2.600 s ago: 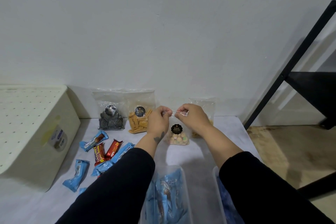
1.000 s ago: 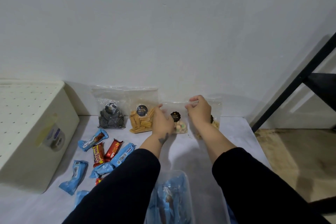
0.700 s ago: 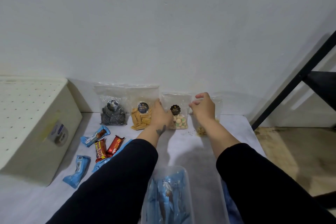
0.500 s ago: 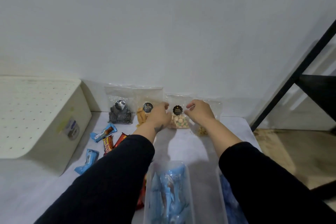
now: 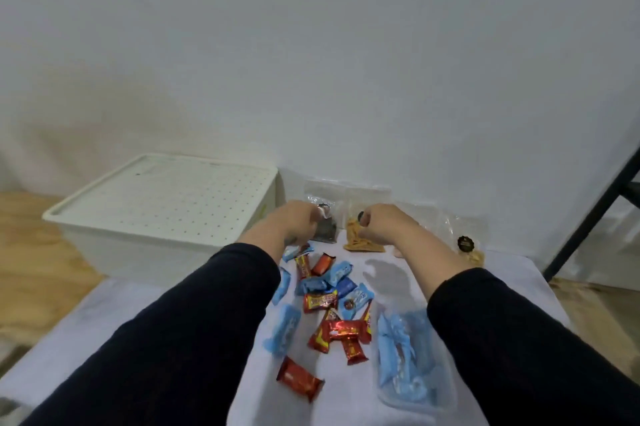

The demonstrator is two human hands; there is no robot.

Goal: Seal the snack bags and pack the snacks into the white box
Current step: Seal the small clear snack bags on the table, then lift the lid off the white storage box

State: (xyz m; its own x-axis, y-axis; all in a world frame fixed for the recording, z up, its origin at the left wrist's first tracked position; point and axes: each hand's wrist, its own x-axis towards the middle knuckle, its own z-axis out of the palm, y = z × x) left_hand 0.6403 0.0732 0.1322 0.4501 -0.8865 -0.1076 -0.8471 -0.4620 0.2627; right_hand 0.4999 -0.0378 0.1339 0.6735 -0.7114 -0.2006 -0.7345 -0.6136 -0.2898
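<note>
The white box point(image 5: 162, 214) with its perforated lid on stands at the left. Several clear snack bags lean against the wall. My left hand point(image 5: 294, 225) is curled on the bag of dark spiral snacks point(image 5: 327, 235), fingers at its sticker. My right hand point(image 5: 384, 225) is closed on the front of the bag of orange sticks point(image 5: 360, 244). A further bag with a black sticker point(image 5: 465, 247) stands to the right; my right forearm hides most of another bag between them.
Loose blue and red wrapped snacks point(image 5: 329, 304) lie scattered on the white cloth point(image 5: 391, 276) between my arms. A clear tub of blue wrapped snacks point(image 5: 412, 360) sits at the front right. A black metal frame point(image 5: 595, 214) rises at the right edge.
Both hands left the bag of pale round sweets standing against the wall and moved left to the dark-snack and orange-stick bags. My view swung left, showing more of the white box.
</note>
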